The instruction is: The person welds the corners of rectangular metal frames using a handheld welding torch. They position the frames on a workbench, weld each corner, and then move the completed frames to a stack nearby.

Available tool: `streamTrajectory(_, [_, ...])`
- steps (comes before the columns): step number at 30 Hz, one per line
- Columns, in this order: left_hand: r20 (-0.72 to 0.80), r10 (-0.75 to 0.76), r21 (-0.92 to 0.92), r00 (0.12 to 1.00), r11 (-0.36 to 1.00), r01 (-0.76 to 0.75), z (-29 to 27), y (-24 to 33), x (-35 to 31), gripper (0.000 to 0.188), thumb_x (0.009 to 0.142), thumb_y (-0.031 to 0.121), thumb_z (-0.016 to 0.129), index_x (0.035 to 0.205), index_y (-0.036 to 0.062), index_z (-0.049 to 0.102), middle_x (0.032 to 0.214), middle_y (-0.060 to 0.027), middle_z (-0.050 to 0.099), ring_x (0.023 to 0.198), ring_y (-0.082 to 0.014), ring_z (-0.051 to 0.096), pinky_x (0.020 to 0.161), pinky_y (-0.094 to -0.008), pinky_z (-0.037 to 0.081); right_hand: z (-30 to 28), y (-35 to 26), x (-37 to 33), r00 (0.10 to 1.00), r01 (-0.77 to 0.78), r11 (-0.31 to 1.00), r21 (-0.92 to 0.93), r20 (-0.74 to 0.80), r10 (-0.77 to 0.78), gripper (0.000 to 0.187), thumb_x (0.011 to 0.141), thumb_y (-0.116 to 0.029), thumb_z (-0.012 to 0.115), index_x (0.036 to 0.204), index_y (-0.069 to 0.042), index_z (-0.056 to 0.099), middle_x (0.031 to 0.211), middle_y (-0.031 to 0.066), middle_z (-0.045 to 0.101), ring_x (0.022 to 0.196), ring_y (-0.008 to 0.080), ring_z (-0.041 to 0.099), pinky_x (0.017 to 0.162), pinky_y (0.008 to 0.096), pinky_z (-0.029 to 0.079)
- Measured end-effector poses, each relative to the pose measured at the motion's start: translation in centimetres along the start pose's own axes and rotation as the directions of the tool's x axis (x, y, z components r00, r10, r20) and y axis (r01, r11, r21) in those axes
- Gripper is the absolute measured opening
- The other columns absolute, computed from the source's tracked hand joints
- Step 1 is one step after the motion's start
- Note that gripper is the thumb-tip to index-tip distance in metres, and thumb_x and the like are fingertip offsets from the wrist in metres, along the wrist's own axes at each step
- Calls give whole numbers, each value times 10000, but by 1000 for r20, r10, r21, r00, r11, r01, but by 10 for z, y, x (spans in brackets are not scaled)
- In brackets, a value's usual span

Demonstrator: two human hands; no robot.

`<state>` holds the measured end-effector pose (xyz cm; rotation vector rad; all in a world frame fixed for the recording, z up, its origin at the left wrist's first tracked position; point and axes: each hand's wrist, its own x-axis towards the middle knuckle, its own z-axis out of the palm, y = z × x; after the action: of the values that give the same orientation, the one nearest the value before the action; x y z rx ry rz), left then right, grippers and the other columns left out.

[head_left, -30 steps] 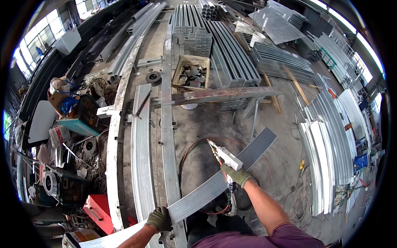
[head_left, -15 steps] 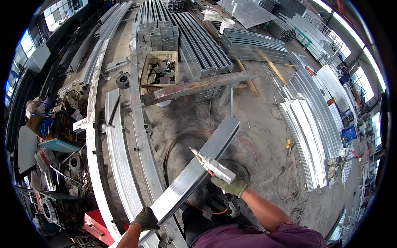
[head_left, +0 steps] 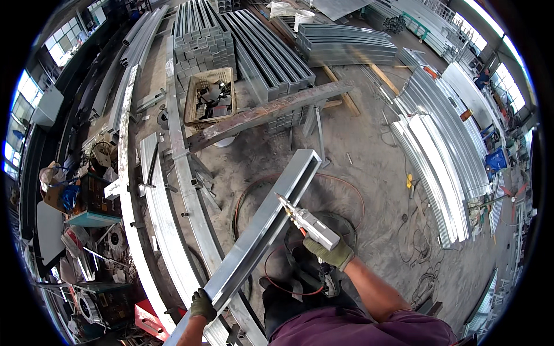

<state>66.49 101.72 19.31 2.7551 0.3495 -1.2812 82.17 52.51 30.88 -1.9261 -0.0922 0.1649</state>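
The long metal bar (head_left: 258, 225) slants from low left to upper right. The left hand (head_left: 202, 305) grips it; the right hand (head_left: 330, 252) squeezes a grey tool (head_left: 316, 228) pointing up-left.

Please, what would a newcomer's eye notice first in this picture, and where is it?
Probably the long metal beam slanting across the middle, with the gloved left hand gripping its lower part. Next, the pale tool in the gloved right hand, just right of centre. Farther off, at upper left, a crate of scraps stands before stacked metal bars.
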Motion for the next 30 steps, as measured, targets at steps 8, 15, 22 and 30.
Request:
streamTrajectory(8, [18, -97, -62, 995, 993, 97, -21, -42, 35, 330, 897, 171, 630, 1194, 48, 703, 1174, -272, 743, 1157, -436, 706, 990, -486, 576, -60, 3, 10, 987, -12, 1000, -5, -158, 11, 349, 972, -183, 787, 1268, -23, 695, 1069, 79, 751, 961, 163, 713, 833, 337, 572])
streamTrajectory(15, [-21, -251, -139, 968, 959, 246, -23, -40, 39, 294, 927, 172, 643, 1195, 90, 730, 1206, -235, 749, 1192, -410, 702, 1016, -472, 567, -101, 29, 25, 944, -118, 993, 26, -307, 120, 304, 944, -226, 806, 1171, -32, 748, 927, 65, 761, 803, 171, 726, 730, 351, 577])
streamTrajectory(22, [-16, -577, -118, 817, 812, 571, -30, -13, 48, 500, 907, 305, 762, 1339, 92, 628, 1368, -203, 670, 1282, -370, 665, 1048, -477, 556, -125, 26, 66, 948, -48, 990, 130, -307, 86, 343, 959, -142, 776, 1259, 6, 703, 963, 35, 731, 818, 140, 668, 716, 329, 550])
streamTrajectory(30, [-152, -295, -539, 943, 825, 171, -32, 5, 62, 721, 844, 370, 819, 1405, -20, 588, 1278, -281, 699, 1237, -402, 676, 1055, -445, 538, -125, -27, 110, 943, -114, 990, 80, -305, 133, 353, 939, -100, 791, 1266, -2, 700, 971, 17, 711, 799, 93, 638, 691, 293, 542])
